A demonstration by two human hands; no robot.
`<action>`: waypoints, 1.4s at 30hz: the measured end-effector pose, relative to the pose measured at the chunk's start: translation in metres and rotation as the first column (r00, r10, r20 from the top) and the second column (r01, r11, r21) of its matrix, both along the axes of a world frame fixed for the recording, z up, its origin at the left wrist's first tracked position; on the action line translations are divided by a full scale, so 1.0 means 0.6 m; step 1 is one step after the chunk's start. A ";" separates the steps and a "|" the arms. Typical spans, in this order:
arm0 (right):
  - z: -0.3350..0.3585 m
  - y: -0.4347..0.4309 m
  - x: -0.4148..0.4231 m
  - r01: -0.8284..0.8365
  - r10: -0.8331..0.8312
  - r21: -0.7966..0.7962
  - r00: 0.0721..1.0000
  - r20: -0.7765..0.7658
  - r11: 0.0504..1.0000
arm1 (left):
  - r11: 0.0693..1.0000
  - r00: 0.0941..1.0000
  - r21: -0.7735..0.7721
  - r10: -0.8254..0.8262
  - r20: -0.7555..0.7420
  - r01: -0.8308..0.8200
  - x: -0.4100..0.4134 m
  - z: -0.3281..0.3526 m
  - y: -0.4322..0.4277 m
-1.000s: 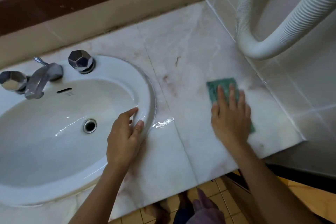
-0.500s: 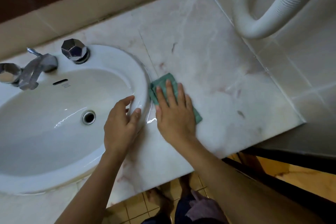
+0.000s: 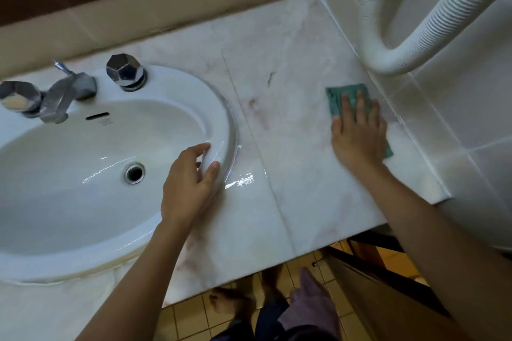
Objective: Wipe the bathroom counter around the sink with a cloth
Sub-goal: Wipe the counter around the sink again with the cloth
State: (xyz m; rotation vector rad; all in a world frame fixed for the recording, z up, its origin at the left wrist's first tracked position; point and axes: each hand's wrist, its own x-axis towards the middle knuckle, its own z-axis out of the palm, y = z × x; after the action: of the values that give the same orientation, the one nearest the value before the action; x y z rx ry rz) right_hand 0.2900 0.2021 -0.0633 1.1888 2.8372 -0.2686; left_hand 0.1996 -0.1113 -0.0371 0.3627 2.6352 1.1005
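Cloth [image 3: 336,101] lies flat on the counter [image 3: 291,174] at its far right, close to the tiled wall [image 3: 457,119], with the right hand [image 3: 357,133] spread open on top of it, fingers splayed and palm pressing down. That flat press looks chosen to keep as much of the green fabric as possible against the marble while it slides. The left hand [image 3: 188,185] is curled loosely over the rim of the sink [image 3: 110,147], thumb outside and fingers draped inward, holding nothing else (it reads as a brace, steadying the body while the other arm reaches across).

From the one head view, the counter is pale marble with pinkish veining and a seam running front to back between sink and cloth. A thin glint of water sits just beside the sink rim, near the left thumb, so that strip probably needs another pass. Two faceted chrome tap knobs [image 3: 126,70] and a spout [image 3: 63,97] stand at the back of the basin. A white ribbed hose [image 3: 415,44] loops down the wall above the cloth's corner. Below the counter edge, yellow floor tiles [image 3: 188,313] and bare feet show.
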 end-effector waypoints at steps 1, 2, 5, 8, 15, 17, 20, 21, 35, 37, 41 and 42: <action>0.001 0.001 -0.025 0.033 -0.033 -0.014 0.999 0.013 0.999 | 1.000 1.000 0.008 0.002 0.007 -0.002 0.000 0.001 0.001; 0.000 -0.009 -0.047 0.052 -0.052 -0.029 0.998 0.018 0.998 | 1.000 1.000 0.012 0.005 0.012 -0.005 0.000 0.002 0.002; -0.002 -0.104 -0.080 -0.044 0.042 -0.033 0.997 -0.059 0.998 | 1.000 1.000 0.026 0.014 0.014 -0.015 0.000 0.001 0.002; 0.004 -0.251 -0.038 -0.259 0.250 -0.077 0.962 -0.112 0.963 | 0.997 0.998 0.073 -0.004 -0.058 0.008 0.002 -0.003 -0.001; 0.005 -0.269 0.164 -0.468 0.466 -0.047 0.883 -0.048 0.882 | 0.993 0.978 0.104 -0.028 -0.208 0.050 0.006 -0.005 -0.006; 0.005 -0.220 0.174 -0.357 0.356 -0.046 0.934 -0.027 0.933 | 0.993 0.975 0.108 -0.018 -0.221 0.043 0.010 -0.002 -0.007; 0.003 -0.152 0.128 -0.193 0.193 -0.046 0.981 -0.006 0.980 | 0.990 0.986 0.139 0.034 -0.163 -0.011 0.018 0.008 -0.007; 0.001 -0.138 0.100 -0.152 0.152 -0.039 0.988 -0.007 0.988 | 0.986 0.992 0.159 0.075 -0.104 -0.058 0.020 0.013 -0.006; 0.004 -0.339 0.135 -0.582 0.580 -0.092 0.813 -0.050 0.808 | 0.935 0.955 -0.274 0.156 -0.254 -0.225 0.135 0.011 -0.201; 0.000 -0.306 0.160 -0.639 0.638 -0.072 0.769 -0.037 0.766 | 0.928 0.956 -0.317 0.109 -0.273 -0.197 0.136 0.001 -0.217; 0.001 -0.264 0.121 -0.536 0.535 -0.039 0.844 -0.026 0.843 | 0.926 0.947 -0.327 0.083 -0.310 -0.188 0.135 -0.017 -0.216; 0.002 -0.266 0.103 -0.470 0.469 -0.042 0.882 -0.036 0.881 | 0.928 0.945 -0.325 0.076 -0.318 -0.184 0.136 -0.020 -0.215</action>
State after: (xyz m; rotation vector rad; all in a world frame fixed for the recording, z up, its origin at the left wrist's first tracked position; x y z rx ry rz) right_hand 0.3517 0.0427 -0.0619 0.4551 2.9993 -0.3221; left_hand 0.2811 -0.2403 -0.0491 0.2998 3.0928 0.6212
